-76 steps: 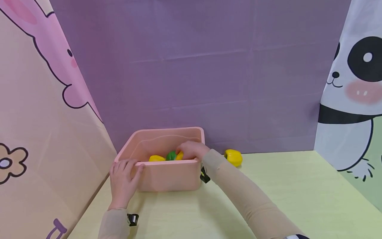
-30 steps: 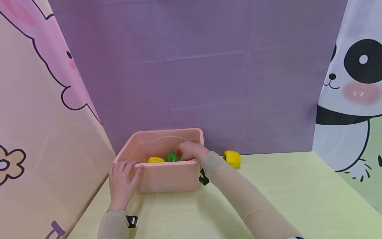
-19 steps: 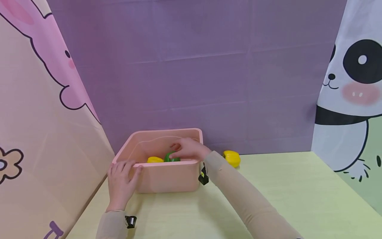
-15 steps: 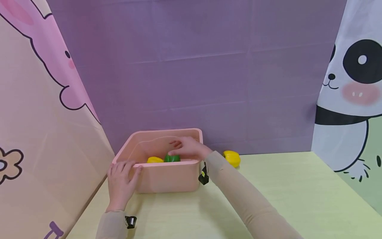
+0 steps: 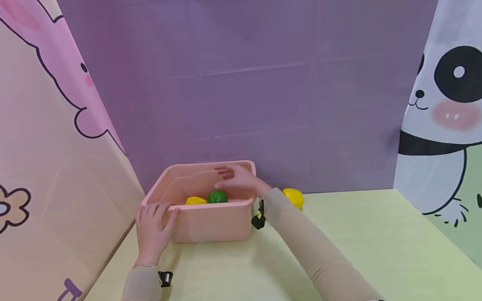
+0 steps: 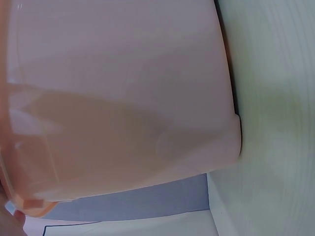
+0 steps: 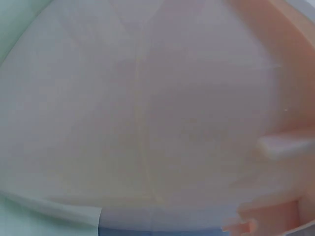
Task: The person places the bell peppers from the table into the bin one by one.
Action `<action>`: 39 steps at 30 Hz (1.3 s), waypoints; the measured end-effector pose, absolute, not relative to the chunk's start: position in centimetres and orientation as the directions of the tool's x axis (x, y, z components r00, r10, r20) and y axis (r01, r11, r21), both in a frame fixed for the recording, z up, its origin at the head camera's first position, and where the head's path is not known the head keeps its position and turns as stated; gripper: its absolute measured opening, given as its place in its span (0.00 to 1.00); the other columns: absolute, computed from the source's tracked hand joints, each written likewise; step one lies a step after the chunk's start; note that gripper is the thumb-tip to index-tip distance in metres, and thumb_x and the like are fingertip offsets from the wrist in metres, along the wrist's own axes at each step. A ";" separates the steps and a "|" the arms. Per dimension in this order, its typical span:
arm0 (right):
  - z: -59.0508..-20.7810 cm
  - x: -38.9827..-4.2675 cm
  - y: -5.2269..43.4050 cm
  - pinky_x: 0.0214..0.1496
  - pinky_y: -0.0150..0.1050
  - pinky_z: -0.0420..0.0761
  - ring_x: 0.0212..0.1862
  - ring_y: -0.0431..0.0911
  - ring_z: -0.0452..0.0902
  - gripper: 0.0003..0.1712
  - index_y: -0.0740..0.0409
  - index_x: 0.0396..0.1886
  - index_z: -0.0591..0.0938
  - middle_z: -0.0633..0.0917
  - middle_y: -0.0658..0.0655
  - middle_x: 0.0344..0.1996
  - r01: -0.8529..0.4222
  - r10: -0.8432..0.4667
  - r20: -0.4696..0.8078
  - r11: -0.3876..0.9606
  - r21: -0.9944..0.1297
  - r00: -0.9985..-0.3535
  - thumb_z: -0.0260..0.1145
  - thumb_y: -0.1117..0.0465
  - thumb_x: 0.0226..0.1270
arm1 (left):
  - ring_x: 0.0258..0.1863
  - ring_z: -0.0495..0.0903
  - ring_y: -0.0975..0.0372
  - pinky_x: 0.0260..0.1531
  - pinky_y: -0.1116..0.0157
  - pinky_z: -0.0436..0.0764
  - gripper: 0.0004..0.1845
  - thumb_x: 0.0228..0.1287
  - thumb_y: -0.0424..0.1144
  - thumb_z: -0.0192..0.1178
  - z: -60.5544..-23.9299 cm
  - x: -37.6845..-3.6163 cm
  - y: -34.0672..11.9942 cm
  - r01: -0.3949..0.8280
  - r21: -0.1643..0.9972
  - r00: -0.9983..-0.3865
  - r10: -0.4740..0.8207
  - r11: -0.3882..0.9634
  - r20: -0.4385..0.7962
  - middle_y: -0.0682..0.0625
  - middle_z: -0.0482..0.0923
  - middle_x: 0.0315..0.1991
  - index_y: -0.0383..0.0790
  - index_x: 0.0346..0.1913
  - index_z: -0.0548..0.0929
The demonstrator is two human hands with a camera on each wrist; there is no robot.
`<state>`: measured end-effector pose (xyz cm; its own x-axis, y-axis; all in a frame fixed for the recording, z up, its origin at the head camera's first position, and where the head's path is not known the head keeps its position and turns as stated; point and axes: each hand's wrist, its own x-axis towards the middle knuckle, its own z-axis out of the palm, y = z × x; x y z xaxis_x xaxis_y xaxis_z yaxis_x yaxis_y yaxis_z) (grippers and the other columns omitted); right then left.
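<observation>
A pink plastic bin [image 5: 211, 223] stands on the table against the purple backdrop. Inside it a green bell pepper [image 5: 217, 196] sits beside a yellow pepper [image 5: 196, 200]; the front wall hides their lower parts. My left hand [image 5: 153, 230] holds the bin's front left rim, fingers over the edge. Above the green pepper, apart from it, hovers my right hand [image 5: 239, 177] with fingers spread and nothing in them. Another yellow bell pepper [image 5: 295, 197] lies on the table right of the bin, partly behind my right sleeve. Bin walls fill most of both wrist views.
The pale wooden table [image 5: 339, 234] extends to the right and in front of the bin. A purple cloth [image 5: 241, 83] closes off the back, with a rabbit-print panel [image 5: 56, 188] at left and a panda-print panel [image 5: 437, 175] at right.
My right hand has let go inside the bin and risen, its fingers spreading. A yellow piece beside the green pepper is out of sight. My left hand keeps its place on the rim.
</observation>
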<state>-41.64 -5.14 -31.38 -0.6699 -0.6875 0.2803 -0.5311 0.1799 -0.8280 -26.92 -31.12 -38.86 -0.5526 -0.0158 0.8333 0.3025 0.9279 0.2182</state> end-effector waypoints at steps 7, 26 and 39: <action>-31.0 -42.2 -4.7 0.62 0.45 0.72 0.63 0.58 0.70 0.39 0.55 0.70 0.68 0.73 0.63 0.65 -0.514 -0.684 0.305 0.119 -0.850 -0.662 0.72 0.56 0.59 | 0.49 0.71 0.43 0.62 0.40 0.53 0.16 0.62 0.45 0.63 -39.0 -27.1 -31.2 0.308 0.222 -0.537 -0.024 0.925 0.843 0.39 0.78 0.43 0.36 0.44 0.82; -33.6 -44.3 5.8 0.61 0.55 0.72 0.66 0.58 0.67 0.34 0.61 0.71 0.65 0.70 0.68 0.65 -0.551 -0.557 0.434 0.053 -0.832 -0.708 0.65 0.66 0.66 | 0.50 0.70 0.43 0.63 0.40 0.52 0.18 0.64 0.48 0.61 -39.1 -26.8 -31.2 0.291 0.232 -0.563 -0.030 0.928 0.826 0.39 0.77 0.44 0.36 0.45 0.81; -38.9 -44.4 12.1 0.66 0.64 0.60 0.68 0.64 0.59 0.38 0.59 0.71 0.65 0.64 0.63 0.70 -0.523 -0.469 0.384 0.212 -0.825 -0.796 0.69 0.60 0.64 | 0.50 0.71 0.44 0.63 0.39 0.53 0.19 0.64 0.50 0.61 -39.1 -27.2 -31.3 0.308 0.223 -0.546 -0.020 0.925 0.837 0.40 0.78 0.43 0.36 0.45 0.82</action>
